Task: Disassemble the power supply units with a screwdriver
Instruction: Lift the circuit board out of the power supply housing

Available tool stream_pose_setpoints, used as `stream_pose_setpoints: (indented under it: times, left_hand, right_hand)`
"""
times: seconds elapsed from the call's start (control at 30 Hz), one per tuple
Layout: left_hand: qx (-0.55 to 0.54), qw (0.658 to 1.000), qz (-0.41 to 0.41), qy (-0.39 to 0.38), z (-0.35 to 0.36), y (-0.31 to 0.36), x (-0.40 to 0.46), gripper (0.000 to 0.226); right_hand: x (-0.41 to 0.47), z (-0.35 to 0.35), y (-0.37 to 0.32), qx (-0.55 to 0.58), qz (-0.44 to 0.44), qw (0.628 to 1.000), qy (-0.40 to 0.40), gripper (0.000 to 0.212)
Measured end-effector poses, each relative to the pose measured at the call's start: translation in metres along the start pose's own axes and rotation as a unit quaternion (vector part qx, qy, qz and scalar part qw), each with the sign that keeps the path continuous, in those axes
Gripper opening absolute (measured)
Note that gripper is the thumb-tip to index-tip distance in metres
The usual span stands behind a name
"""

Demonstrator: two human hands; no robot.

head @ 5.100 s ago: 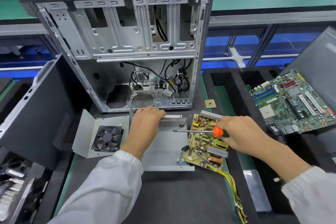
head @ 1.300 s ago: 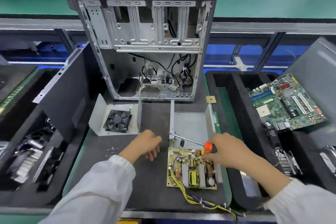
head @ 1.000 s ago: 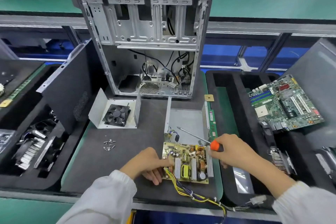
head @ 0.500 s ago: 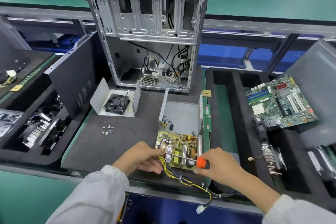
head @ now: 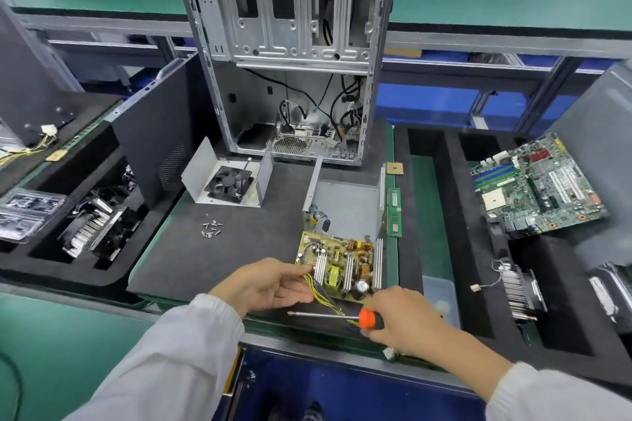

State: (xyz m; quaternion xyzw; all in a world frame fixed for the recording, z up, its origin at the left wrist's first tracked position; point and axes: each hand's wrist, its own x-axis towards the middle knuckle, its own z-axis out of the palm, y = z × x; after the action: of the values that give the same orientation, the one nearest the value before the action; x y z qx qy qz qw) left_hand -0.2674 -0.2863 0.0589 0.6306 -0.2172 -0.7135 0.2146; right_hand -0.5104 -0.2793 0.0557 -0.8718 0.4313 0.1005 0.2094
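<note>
The power supply circuit board [head: 342,263] lies at the near edge of the dark worktop [head: 212,260], pulled out of its open metal housing [head: 345,205], which sits just behind it; five seconds ago the board lay farther back, tilted beside the housing, and it has since been drawn toward the person. The left hand [head: 270,287] now pinches the board's near-left corner where the yellow and dark wire bundle [head: 328,301] leaves it, fingers [head: 294,273] curled onto the edge and the wires; half a second ago it held the same spot, while earlier it rested on the housing wall. The right hand [head: 400,318] grips the orange-collared screwdriver [head: 342,316], fingers closed round the handle. The shaft now lies nearly level in front of the board, tip pointing left below the left hand, whereas half a second ago it lay across the board's heatsinks. The fan plate [head: 229,181], the loose screws [head: 211,228] and the empty computer case [head: 290,61] keep their places on the worktop, as does the green motherboard [head: 537,191] in the foam tray [head: 455,249] on the right.
</note>
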Motion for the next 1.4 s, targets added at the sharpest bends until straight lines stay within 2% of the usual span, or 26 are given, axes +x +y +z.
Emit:
stream_pose_setpoints:
  times: [0.1,0.23,0.37,0.43,0.5,0.57,0.67,0.8,0.9,1.1,1.27,1.33,1.4]
  left_hand:
    - [-0.007,1.0,-0.002,-0.001,-0.003,0.001,-0.002,0.033]
    - [0.02,1.0,0.015,-0.009,-0.012,0.001,-0.003,0.051]
    - [0.015,0.995,0.017,-0.101,-0.028,-0.002,-0.012,0.056]
    - [0.009,0.987,0.03,-0.157,-0.039,-0.002,-0.017,0.048]
    - [0.008,0.977,0.056,-0.207,-0.049,-0.001,-0.022,0.032]
    - [0.028,0.971,0.079,-0.225,-0.056,0.004,-0.025,0.016]
    - [0.083,0.972,0.088,-0.203,-0.06,0.013,-0.025,0.014]
    - [0.238,0.95,0.107,-0.173,-0.063,0.02,-0.03,0.016]
    - [0.29,0.935,0.126,-0.163,-0.07,0.025,-0.032,0.024]
    - [0.356,0.912,0.146,-0.138,-0.076,0.037,-0.029,0.028]
    - [0.468,0.861,0.175,-0.094,-0.076,0.049,-0.029,0.024]
    - [0.524,0.828,0.186,-0.073,-0.077,0.054,-0.028,0.019]
    - [0.588,0.781,0.207,-0.032,-0.077,0.057,-0.026,0.016]
  right_hand:
    - [-0.001,-0.003,-0.009,0.022,-0.034,0.999,-0.024,0.016]
    - [-0.001,-0.005,-0.021,0.019,-0.069,0.997,-0.011,0.017]
    - [0.006,-0.014,-0.04,0.024,-0.097,0.995,0.016,0.026]
    - [0.013,-0.017,-0.052,0.037,-0.11,0.993,0.019,0.031]
    - [0.022,-0.018,-0.063,0.045,-0.117,0.992,0.019,0.026]
    - [0.03,-0.018,-0.074,0.059,-0.121,0.991,0.018,0.026]
    - [0.04,-0.023,-0.086,0.074,-0.135,0.988,0.022,0.021]
    - [0.054,-0.04,-0.079,0.038,-0.129,0.987,0.09,0.019]
    - [0.065,-0.049,-0.062,-0.002,-0.108,0.985,0.136,0.019]
    - [0.074,-0.044,-0.041,0.001,-0.064,0.992,0.109,0.03]
    - [0.079,-0.044,-0.04,0.019,-0.053,0.994,0.093,0.031]
    - [0.08,-0.045,-0.039,0.018,-0.052,0.995,0.089,0.036]
    - [0.08,-0.044,-0.038,0.013,-0.052,0.995,0.085,0.043]
